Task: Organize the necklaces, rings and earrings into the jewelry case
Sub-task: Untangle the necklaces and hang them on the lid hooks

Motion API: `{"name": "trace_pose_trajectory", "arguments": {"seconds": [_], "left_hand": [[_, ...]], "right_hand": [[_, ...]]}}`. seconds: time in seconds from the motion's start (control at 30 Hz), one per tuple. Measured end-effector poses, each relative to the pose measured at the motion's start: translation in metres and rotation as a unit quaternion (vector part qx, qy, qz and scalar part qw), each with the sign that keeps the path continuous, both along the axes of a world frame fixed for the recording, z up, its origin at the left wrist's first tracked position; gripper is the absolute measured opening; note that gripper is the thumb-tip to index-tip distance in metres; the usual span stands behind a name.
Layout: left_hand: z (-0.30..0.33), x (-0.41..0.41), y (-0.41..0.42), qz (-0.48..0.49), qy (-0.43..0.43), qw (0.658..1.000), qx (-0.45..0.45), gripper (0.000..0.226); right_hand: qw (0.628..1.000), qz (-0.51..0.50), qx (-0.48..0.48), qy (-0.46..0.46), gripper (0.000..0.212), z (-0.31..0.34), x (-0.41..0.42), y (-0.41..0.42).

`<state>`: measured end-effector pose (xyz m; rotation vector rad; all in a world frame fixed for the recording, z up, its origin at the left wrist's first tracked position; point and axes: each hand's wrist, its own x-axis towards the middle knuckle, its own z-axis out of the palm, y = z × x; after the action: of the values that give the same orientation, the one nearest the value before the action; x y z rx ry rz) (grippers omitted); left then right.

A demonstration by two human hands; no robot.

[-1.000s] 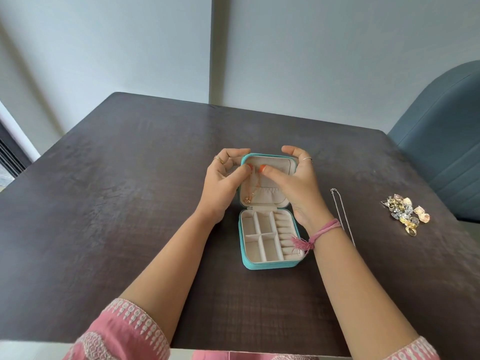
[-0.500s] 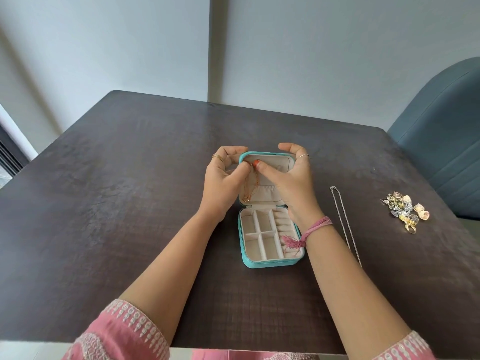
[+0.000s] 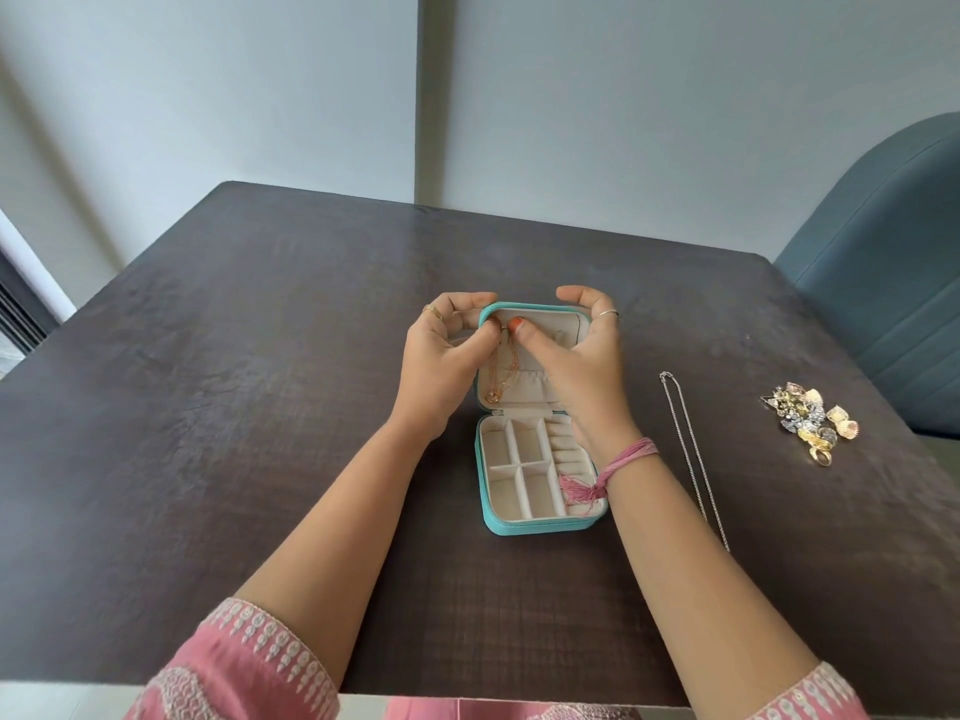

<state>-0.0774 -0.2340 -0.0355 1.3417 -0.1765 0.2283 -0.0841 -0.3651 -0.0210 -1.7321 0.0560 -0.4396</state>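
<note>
A small teal jewelry case (image 3: 540, 524) lies open in the middle of the dark table, its cream lid upright and its divided tray facing me. A thin gold necklace (image 3: 500, 374) with a round pendant hangs down the left side of the lid's lining. My left hand (image 3: 441, 363) and my right hand (image 3: 576, 356) both pinch the top of this chain at the lid's upper left corner, fingers curled around the lid's edges. A silver chain necklace (image 3: 693, 454) lies stretched out on the table to the right. Further right sits a pile of rings and earrings (image 3: 810, 420).
A blue upholstered chair (image 3: 883, 283) stands at the table's right side. A pink thread bracelet on my right wrist dangles its tassel (image 3: 579, 491) over the tray's ring rolls. A pale wall rises behind the table's far edge.
Both thumbs have shifted slightly left and up along the lid, bringing the top of the gold chain to the lid's upper left corner. The case and the other jewelry have not moved.
</note>
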Motion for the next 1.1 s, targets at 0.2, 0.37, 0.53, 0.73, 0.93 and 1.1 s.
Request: {"name": "trace_pose_trajectory", "arguments": {"seconds": [0.2,0.37,0.53,0.73,0.93,1.1], "left_hand": [[-0.001,0.001,0.002,-0.025,0.026,0.999,-0.02,0.02],[-0.002,0.001,0.002,-0.028,0.03,0.999,-0.018,0.023],[0.0,-0.002,0.003,-0.043,0.022,0.999,-0.01,0.024],[0.001,-0.005,0.005,-0.096,0.047,0.993,-0.056,0.025],[0.002,-0.009,0.002,-0.097,0.1,0.988,-0.073,0.034],[-0.002,-0.014,0.002,-0.09,0.116,0.986,-0.082,0.047]], "right_hand": [[1.0,0.001,-0.007,-0.015,0.053,0.003,-0.002,0.0],[1.0,0.002,-0.016,-0.008,0.054,0.003,-0.002,0.0],[1.0,0.0,-0.022,-0.004,0.053,0.001,-0.005,-0.002],[1.0,0.022,-0.004,0.006,0.049,0.004,-0.008,-0.008],[1.0,0.002,0.005,0.016,0.051,0.001,-0.012,-0.012],[0.999,-0.05,-0.01,-0.001,0.047,-0.009,-0.024,-0.013]]}}
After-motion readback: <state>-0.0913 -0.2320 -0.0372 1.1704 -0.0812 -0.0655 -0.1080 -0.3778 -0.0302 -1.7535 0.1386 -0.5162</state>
